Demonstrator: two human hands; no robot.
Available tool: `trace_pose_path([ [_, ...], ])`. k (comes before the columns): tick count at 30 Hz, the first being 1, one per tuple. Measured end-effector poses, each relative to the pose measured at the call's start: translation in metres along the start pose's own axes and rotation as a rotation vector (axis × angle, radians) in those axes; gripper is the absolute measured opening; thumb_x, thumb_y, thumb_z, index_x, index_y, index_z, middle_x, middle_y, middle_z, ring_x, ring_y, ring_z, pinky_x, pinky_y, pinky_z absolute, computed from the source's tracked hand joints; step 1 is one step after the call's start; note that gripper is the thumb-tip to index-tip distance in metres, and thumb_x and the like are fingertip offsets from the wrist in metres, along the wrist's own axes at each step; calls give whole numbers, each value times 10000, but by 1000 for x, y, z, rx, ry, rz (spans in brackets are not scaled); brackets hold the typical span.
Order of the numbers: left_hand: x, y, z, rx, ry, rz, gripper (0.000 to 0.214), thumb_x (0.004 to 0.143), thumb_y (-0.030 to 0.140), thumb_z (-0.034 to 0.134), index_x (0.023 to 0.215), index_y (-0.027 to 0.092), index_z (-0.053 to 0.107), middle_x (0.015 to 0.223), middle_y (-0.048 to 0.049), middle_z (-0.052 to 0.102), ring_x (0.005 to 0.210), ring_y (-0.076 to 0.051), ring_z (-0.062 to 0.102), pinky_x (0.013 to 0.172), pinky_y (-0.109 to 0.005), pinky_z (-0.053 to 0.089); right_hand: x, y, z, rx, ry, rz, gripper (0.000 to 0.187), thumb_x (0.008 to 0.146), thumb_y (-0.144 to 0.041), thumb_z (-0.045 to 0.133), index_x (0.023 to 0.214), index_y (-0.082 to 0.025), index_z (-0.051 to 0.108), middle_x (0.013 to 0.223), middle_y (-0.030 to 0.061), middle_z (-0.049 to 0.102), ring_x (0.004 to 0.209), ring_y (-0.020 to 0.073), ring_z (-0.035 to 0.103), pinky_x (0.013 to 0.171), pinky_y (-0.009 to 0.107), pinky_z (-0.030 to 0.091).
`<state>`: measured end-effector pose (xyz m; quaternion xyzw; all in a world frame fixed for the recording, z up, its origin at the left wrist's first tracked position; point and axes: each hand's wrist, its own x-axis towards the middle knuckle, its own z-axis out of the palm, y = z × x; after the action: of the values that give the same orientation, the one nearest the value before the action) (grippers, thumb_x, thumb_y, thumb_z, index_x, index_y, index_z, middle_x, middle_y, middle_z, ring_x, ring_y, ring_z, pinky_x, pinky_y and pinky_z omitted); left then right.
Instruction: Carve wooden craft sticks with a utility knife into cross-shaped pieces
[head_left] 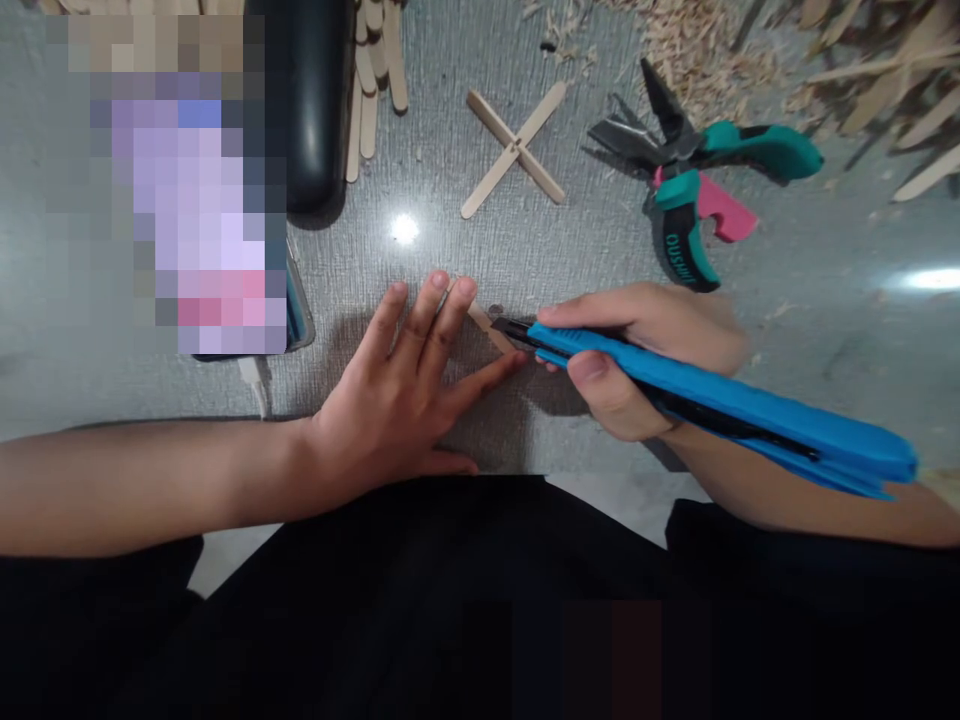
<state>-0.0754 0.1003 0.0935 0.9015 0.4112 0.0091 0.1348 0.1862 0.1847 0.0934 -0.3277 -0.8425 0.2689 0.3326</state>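
Observation:
My left hand (405, 390) lies flat on the grey table with its fingers spread, pressing down a wooden stick (487, 327) whose end pokes out between the fingertips. My right hand (645, 350) is closed round a blue utility knife (720, 405). The knife's black tip touches the exposed end of the stick, just right of my left index finger. Most of the stick is hidden under my left fingers.
Two sticks joined in a cross (514, 148) lie further back. Teal and pink pliers (697, 175) lie at the back right beside wood shavings (697, 45) and loose sticks. A black case (311, 100), several sticks (375, 75) and a phone (296, 310) sit at the back left.

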Motion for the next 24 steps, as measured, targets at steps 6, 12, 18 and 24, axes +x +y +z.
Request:
trace_pose_path([
  [6,0,0,-1,15,16,5,1486,845,962,758,1888,239,-14,1915,-344,210,1769,-566,308,1412,-716,297,1,0,-1,-6,-31,-11,222,1070,-384,639,1207,-320,801,916,26,879,693,229,811,584,379,664],
  [12,2,0,-4,-5,6,0,1495,856,927,786,1886,227,-42,1905,-351,230,1764,-571,313,1408,-730,314,0,-1,-3,-43,-62,-8,223,1088,-392,610,1209,-330,787,904,13,869,689,228,807,605,382,680],
  [18,3,1,-6,-54,-24,-8,1392,883,857,820,1891,250,77,1933,-299,188,1773,-577,280,1415,-759,292,9,2,-1,-49,-56,-248,159,1003,-263,669,1152,-274,723,766,-20,765,591,181,714,552,328,605],
  [24,3,2,-5,-49,-9,-13,1413,857,863,841,1886,231,108,1917,-313,232,1767,-574,298,1414,-757,315,17,0,-1,-115,-128,-351,181,951,-170,720,1125,-211,687,633,-64,617,485,130,537,470,296,476],
])
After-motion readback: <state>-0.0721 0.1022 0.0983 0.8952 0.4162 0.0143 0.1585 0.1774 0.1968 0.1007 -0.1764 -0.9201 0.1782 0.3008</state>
